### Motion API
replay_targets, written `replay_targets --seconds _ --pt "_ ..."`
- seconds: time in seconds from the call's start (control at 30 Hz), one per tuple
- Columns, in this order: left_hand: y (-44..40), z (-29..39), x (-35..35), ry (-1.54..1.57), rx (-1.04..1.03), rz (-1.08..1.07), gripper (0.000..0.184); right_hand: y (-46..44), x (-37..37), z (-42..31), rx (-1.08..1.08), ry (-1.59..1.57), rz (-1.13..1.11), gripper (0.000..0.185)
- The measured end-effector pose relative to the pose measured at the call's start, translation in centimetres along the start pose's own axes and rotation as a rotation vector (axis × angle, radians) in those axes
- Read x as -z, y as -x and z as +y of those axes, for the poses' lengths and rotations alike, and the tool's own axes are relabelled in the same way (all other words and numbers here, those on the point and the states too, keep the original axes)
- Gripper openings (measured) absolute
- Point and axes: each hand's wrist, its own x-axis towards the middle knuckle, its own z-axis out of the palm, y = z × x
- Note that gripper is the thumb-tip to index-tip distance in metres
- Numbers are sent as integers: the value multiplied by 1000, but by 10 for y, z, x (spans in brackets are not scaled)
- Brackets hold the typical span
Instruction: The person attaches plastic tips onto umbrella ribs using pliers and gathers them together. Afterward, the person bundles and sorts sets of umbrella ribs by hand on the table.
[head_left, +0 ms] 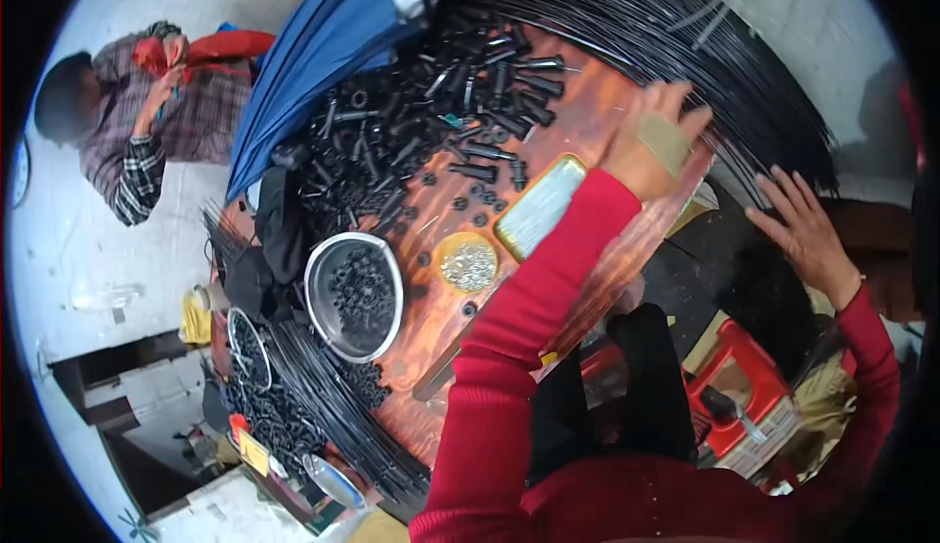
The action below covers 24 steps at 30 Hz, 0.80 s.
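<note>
My left hand (pixel 654 141), with a tan patch on its back, has its fingers spread at the inner edge of a large bundle of thin black rods (pixel 627 14). Whether its fingertips press on the rods I cannot tell. Near the bundle's right end is my right hand (pixel 811 241), fingers apart, holding nothing that shows. Below my left hand, a yellow-rimmed tray (pixel 540 208) of thin silvery pins lies on the reddish wooden table (pixel 587 93). Beside it stands a round yellow dish (pixel 468 262) of small metal pieces.
Black plastic handles and tubes (pixel 421 122) are heaped by a folded blue umbrella cloth (pixel 313 53). A metal bowl (pixel 353 298) holds small black parts. More black rods (pixel 333 396) lie lower left. Another person (pixel 166 102) handles red cloth. A red stool (pixel 739 377) stands near my legs.
</note>
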Motion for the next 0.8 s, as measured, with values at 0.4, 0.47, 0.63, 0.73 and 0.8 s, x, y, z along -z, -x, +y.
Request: replay_targets --seconds 0.4,0.47,0.63,0.73,0.8 --pt "229 110 294 -240 944 282 27 -50 81 -57 -53 -189 36 67" --pt "308 129 341 -436 1180 447 25 -73 97 -89 -9 -317 76 57" --pt "476 140 424 -852 1489 398 28 -170 117 -238 361 -771 51 25" --pt "531 131 430 -860 1596 503 35 -239 122 -357 707 -900 29 28" --pt "555 121 423 -784 1685 459 44 -276 148 -431 753 -924 -68 31"
